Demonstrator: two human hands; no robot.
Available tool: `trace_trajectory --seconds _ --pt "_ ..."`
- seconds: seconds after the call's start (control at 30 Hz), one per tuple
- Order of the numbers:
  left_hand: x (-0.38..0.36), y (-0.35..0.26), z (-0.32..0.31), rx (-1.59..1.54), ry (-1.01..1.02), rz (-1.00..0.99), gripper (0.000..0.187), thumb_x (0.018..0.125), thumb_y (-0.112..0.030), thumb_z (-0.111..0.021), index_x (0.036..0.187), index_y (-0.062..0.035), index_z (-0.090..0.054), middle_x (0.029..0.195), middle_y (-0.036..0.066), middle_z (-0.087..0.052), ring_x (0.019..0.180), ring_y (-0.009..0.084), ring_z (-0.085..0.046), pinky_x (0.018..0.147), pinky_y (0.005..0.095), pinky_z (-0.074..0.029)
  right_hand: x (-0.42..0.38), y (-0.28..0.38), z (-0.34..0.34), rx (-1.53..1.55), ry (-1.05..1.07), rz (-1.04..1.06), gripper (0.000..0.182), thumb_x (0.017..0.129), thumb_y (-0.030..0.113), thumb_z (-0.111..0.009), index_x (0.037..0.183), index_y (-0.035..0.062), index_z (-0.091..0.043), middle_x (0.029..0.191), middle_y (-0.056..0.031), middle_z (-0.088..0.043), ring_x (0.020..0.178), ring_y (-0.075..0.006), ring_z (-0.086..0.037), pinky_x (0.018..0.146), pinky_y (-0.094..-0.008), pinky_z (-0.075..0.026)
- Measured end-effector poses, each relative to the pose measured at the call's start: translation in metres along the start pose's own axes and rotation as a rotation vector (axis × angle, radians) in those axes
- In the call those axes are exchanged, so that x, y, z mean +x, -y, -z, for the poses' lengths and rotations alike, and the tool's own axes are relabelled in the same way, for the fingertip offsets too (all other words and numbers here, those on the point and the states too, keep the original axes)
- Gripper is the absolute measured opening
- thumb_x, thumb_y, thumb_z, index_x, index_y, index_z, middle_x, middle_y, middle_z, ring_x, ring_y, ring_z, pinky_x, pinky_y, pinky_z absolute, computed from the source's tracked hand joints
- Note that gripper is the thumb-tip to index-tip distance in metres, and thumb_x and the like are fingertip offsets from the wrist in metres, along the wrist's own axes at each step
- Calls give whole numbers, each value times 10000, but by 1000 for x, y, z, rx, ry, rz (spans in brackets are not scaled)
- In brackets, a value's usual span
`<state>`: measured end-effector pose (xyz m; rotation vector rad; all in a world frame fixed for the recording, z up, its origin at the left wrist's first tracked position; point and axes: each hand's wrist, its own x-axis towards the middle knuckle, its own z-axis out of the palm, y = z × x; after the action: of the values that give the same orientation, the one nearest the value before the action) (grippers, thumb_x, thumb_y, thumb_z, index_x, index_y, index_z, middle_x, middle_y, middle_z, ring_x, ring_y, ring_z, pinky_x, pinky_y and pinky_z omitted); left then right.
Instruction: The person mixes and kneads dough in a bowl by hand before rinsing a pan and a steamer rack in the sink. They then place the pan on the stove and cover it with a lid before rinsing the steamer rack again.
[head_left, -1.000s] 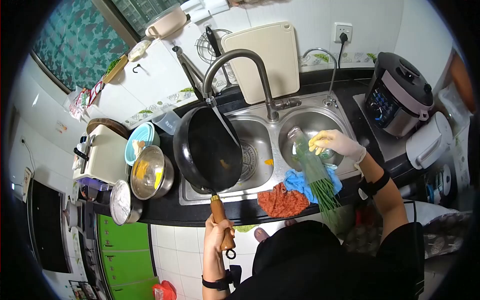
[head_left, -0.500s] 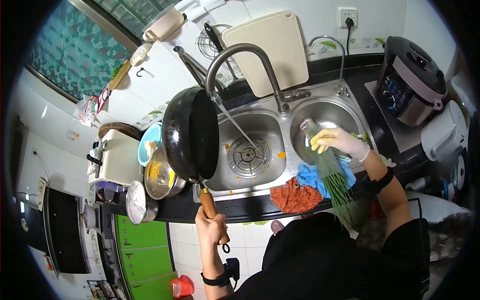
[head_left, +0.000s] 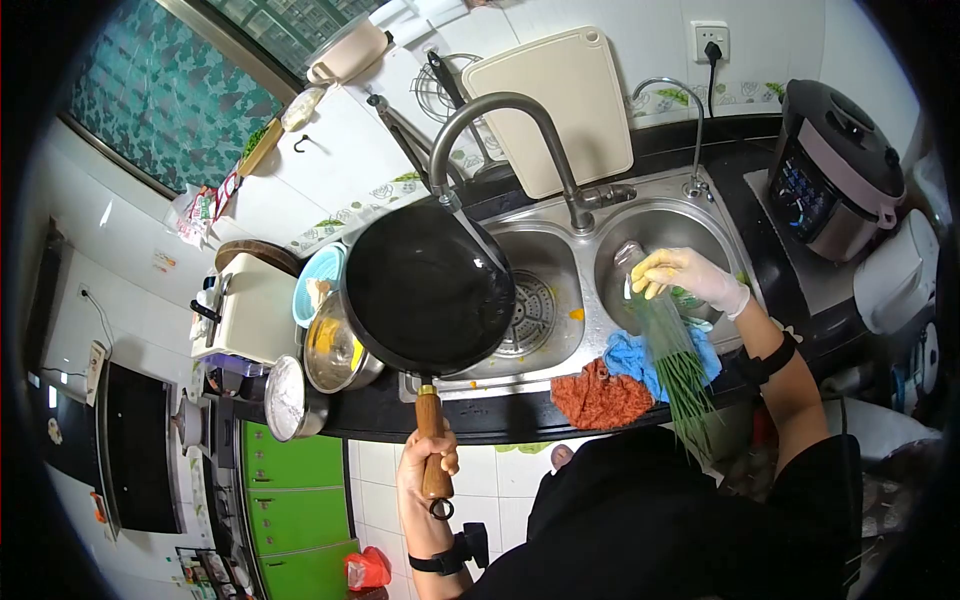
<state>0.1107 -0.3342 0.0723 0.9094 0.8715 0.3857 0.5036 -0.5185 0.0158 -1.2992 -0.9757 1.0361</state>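
Note:
My left hand (head_left: 431, 460) is wrapped round the wooden handle of a black wok (head_left: 425, 290). The wok's inside faces up toward me over the left sink basin (head_left: 555, 345), and water from the curved tap (head_left: 470, 110) runs into it. On my right hand (head_left: 680, 278) is a pale glove with yellowish fingertips. Its fingers are closed on a clear plastic bag (head_left: 655, 320) of long green stalks (head_left: 685, 395). The bag hangs by the right basin (head_left: 690, 222), over a blue cloth (head_left: 630, 355). A reddish-brown cloth (head_left: 600, 397) lies beside it.
Metal bowls (head_left: 290, 400) and a light blue basin (head_left: 318, 275) stand left of the wok. Behind the sink leans a cream cutting board (head_left: 555, 110). An electric cooker (head_left: 835, 170) is at the right, near a small tap (head_left: 695, 130).
The wok has swung from nearly upright to a flatter tilt, moving right over the left basin and under the water stream. My right hand still holds the bag. The view has shifted slightly.

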Motion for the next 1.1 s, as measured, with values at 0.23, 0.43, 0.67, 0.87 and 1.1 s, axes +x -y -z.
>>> trace_trajectory --seconds 0.23,0.43,0.67,0.87,1.1 --pt "32 54 20 -539 251 202 306 707 -39 -473 991 65 -425 606 32 -409 393 73 -379 355 192 -365 0 3 -2 -46 8 -45 254 872 158 -486 1015 -45 -537 911 -119 -605 781 -151 -591 714 -249 -476" --pt "55 95 21 -974 488 275 328 703 -33 -460 994 109 -403 605 50 -436 400 68 -426 392 196 -430 1 13 -19 -50 17 -57 228 866 123 -483 995 -54 -547 909 -121 -604 775 -157 -590 711 -254 -477" --pt "63 138 34 -971 540 280 329 674 -28 -484 984 19 -385 582 44 -404 389 86 -396 371 217 -385 1 25 -29 -144 -13 -121 252 846 118 -475 1002 -67 -546 911 -137 -612 778 -150 -587 750 -249 -454" --pt "44 140 12 -631 358 271 326 682 -4 -519 990 -44 -421 604 46 -408 421 137 -395 416 263 -368 3 27 -35 -118 -23 -128 262 836 120 -477 998 -73 -549 916 -130 -613 792 -143 -580 759 -246 -445" --pt "50 117 -13 -495 237 256 250 740 -68 -573 952 -62 -441 623 36 -441 451 128 -438 431 253 -399 -1 18 -40 -53 -34 -121 256 835 106 -467 995 -78 -548 916 -139 -613 802 -150 -583 767 -249 -447"
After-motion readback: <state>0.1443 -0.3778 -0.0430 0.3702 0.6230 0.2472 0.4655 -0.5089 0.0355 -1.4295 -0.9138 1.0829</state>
